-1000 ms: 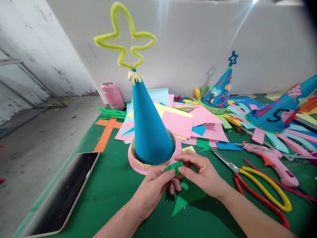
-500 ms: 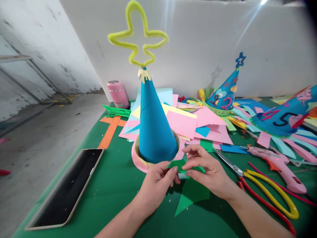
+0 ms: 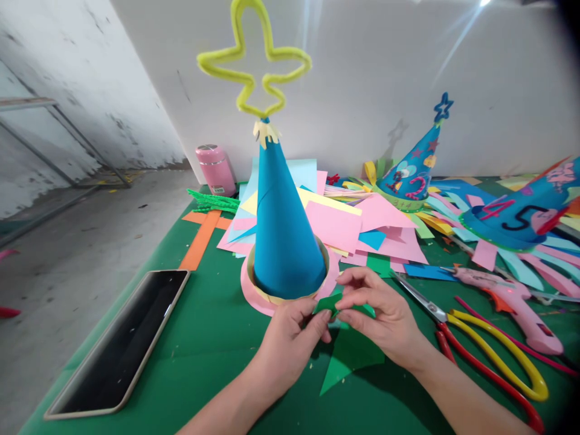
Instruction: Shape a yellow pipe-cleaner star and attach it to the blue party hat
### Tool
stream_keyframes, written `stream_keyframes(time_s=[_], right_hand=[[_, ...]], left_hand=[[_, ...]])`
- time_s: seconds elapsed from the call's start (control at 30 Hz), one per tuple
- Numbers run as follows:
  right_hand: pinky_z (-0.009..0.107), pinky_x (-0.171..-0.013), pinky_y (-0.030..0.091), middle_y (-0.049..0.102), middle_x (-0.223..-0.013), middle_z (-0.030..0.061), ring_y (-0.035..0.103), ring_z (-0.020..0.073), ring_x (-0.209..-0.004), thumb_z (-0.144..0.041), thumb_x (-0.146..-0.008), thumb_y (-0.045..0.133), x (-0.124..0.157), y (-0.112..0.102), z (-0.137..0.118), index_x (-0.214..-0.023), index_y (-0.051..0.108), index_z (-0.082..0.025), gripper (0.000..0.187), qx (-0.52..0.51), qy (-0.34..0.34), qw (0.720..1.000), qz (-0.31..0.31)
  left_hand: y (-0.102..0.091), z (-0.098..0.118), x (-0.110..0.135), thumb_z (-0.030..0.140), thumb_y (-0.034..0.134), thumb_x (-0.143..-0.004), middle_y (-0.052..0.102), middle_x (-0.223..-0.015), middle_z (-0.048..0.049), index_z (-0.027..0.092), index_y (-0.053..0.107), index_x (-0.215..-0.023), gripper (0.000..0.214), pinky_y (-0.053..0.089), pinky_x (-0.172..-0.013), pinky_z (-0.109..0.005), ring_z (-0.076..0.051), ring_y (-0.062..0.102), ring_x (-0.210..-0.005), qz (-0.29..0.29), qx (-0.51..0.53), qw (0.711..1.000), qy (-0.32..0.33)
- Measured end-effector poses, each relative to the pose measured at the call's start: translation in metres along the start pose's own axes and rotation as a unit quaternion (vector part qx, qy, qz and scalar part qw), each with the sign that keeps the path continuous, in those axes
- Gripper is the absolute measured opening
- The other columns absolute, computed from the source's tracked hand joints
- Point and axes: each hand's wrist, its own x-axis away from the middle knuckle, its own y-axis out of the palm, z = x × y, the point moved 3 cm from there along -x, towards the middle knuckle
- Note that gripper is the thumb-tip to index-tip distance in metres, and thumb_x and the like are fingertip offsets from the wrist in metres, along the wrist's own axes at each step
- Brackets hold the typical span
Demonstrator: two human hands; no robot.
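Both hands pinch one small piece of green paper (image 3: 330,302) just in front of a tall blue paper cone hat (image 3: 285,241). My left hand (image 3: 294,335) is closed on its left part, thumb on top. My right hand (image 3: 380,314) grips its right part between thumb and fingers, which hide some of it. The hat stands upright in a pink and yellow paper brim (image 3: 256,296), with a yellow pipe-cleaner star (image 3: 244,57) on its tip. Below my hands a larger green paper scrap (image 3: 348,359) lies on the green table (image 3: 203,362).
At the left lies a phone (image 3: 122,344), with orange paper strips (image 3: 202,241) beyond. Scissors (image 3: 453,323) and a pink glue gun (image 3: 512,299) lie right. Behind are coloured sheets (image 3: 335,226), a pink bottle (image 3: 215,172), green pipe cleaners (image 3: 212,202) and two decorated hats (image 3: 410,172).
My left hand and the left part of the green paper have shifted slightly right, toward my right hand. The grip of both hands stays on the paper.
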Motion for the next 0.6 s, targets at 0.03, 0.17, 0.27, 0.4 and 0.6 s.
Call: stream_keyframes(time_s=[0.03,0.17,0.27,0.4,0.6], right_hand=[[0.029,-0.074,0.046,0.05,-0.099,0.0045,0.053,0.0171,-0.088,-0.016,-0.074,0.063,0.0,0.0,0.0,-0.082,0.066,-0.026,0.013,0.0,0.004,1.0,0.005],[0.031,-0.073,0.047,0.056,-0.09,0.0061,0.055,0.0192,-0.087,-0.021,-0.074,0.063,-0.002,0.0,0.001,-0.079,0.065,-0.022,0.006,-0.009,0.038,0.999,0.006],[0.029,-0.066,0.048,0.059,-0.081,0.005,0.058,0.0175,-0.077,-0.025,-0.074,0.063,-0.003,0.002,0.004,-0.074,0.063,-0.02,0.006,-0.04,0.083,0.996,-0.002],[0.026,-0.059,0.047,0.061,-0.068,0.0022,0.059,0.0141,-0.064,-0.028,-0.075,0.061,-0.001,0.006,0.009,-0.07,0.06,-0.017,0.011,-0.126,0.157,0.979,-0.025],[0.025,-0.057,0.046,0.061,-0.063,0.0004,0.059,0.0128,-0.059,-0.03,-0.074,0.063,0.001,0.009,0.009,-0.068,0.058,-0.015,0.016,-0.168,0.207,0.963,-0.031]], left_hand=[[0.001,-0.001,0.0,0.03,0.047,-0.08,0.052,-0.053,-0.0001,0.013,0.062,-0.07,0.025,0.033,-0.049,-0.024,-0.011,0.043,-0.051,-0.009,0.018,1.0,-0.008],[0.004,-0.006,0.0,0.031,0.049,-0.08,0.054,-0.055,-0.0009,0.012,0.061,-0.071,0.024,0.033,-0.049,-0.022,-0.009,0.041,-0.05,-0.057,0.12,0.99,-0.049],[0.005,-0.008,0.0,0.031,0.05,-0.08,0.055,-0.055,-0.0011,0.011,0.06,-0.073,0.023,0.031,-0.049,-0.022,-0.008,0.04,-0.049,-0.078,0.171,0.979,-0.074],[0.006,-0.01,0.0,0.03,0.051,-0.08,0.056,-0.055,-0.0011,0.011,0.06,-0.072,0.023,0.031,-0.049,-0.021,-0.008,0.04,-0.049,-0.086,0.182,0.977,-0.078],[0.006,-0.01,-0.001,0.031,0.051,-0.08,0.056,-0.055,-0.001,0.011,0.06,-0.073,0.023,0.031,-0.049,-0.022,-0.008,0.04,-0.049,-0.09,0.156,0.981,-0.07]])
